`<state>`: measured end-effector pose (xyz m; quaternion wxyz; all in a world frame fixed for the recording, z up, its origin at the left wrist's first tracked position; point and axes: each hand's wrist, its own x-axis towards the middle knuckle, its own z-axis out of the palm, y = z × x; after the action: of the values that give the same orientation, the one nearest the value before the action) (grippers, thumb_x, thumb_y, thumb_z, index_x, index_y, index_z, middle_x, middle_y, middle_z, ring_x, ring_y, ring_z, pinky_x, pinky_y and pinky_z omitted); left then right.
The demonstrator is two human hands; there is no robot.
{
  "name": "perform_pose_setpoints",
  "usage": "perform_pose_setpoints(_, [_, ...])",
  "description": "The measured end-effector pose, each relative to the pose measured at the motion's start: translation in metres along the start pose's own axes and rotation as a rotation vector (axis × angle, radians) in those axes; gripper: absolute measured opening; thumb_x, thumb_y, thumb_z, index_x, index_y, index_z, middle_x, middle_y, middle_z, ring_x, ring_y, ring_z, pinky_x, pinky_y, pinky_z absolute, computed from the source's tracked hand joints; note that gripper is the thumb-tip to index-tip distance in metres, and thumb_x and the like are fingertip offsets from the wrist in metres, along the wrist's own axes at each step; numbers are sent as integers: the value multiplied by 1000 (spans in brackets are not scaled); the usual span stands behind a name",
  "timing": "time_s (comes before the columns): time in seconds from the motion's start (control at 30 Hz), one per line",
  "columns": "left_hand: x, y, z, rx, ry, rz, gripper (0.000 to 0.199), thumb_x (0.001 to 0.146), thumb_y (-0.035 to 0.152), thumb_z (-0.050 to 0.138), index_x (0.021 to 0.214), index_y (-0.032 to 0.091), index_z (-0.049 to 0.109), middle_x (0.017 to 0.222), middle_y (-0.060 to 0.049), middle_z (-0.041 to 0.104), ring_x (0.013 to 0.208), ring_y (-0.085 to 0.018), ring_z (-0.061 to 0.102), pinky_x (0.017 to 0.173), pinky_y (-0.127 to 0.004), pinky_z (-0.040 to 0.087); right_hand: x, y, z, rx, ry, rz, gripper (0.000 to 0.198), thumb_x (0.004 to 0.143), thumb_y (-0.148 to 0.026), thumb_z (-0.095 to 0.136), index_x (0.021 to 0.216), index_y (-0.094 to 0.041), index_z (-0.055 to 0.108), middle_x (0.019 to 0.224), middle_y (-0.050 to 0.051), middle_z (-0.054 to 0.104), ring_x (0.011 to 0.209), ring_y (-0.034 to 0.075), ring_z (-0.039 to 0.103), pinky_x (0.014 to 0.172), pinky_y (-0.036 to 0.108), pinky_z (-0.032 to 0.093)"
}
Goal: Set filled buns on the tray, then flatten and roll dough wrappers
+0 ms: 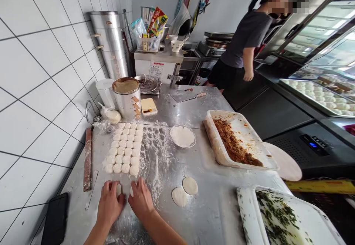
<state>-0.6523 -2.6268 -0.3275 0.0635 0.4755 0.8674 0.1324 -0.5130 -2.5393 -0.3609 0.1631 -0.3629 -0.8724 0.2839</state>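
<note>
My left hand (109,200) has its fingers curled round a small dough ball (118,190), partly hidden by the fingers. Opposite it, my right hand (141,198) grips a second dough ball (131,191), of which only a pale edge shows. Both hands are low over the steel table (203,208), just in front of rows of floured dough balls (126,150). To the right of my right hand lie two flat round dough wrappers (190,185), their edges meeting or nearly so.
A flour bowl (183,136) stands mid-table. Tubs of brown filling (229,141) and chopped greens (280,210) line the right. A wooden stick (87,160) and a phone (55,217) lie left. Farther back are steamers (126,100) and a knife (191,97). Another person (244,41) stands behind.
</note>
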Motion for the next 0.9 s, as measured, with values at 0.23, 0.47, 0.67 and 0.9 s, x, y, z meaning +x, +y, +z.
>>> perform_pose_setpoints(0.23, [-41, 2, 15, -119, -267, 361, 37, 93, 23, 57, 128, 30, 65, 130, -7, 66, 124, -25, 63, 107, -41, 58, -89, 82, -25, -24, -40, -35, 30, 83, -13, 66, 112, -21, 62, 105, 8, 70, 94, 24, 72, 81, 35, 64])
perform_pose_setpoints(0.47, [-62, 0, 7, 30, -423, 302, 59, 84, 22, 65, 141, 34, 62, 144, -8, 65, 134, -31, 62, 113, -48, 56, -147, 99, -48, -190, 25, -55, 66, 77, -31, 75, 141, -27, 59, 135, 16, 70, 115, 37, 71, 90, 47, 66])
perform_pose_setpoints(0.67, [-67, 26, 41, 143, -18, 384, 84, 93, 46, 61, 165, 38, 17, 174, -9, 27, 158, -41, 31, 123, -70, 38, -127, 68, -30, -203, 127, -64, 98, 88, -54, 67, 167, -22, 18, 168, 20, 35, 150, 49, 39, 112, 72, 49])
perform_pose_setpoints(0.9, [-60, 13, 63, 133, -58, 391, 66, 96, 44, 54, 160, 36, 37, 171, -8, 36, 157, -39, 34, 122, -66, 40, -122, 69, -34, -114, 171, -21, 66, 91, -30, 60, 155, -28, 44, 159, 12, 52, 143, 40, 52, 112, 62, 52])
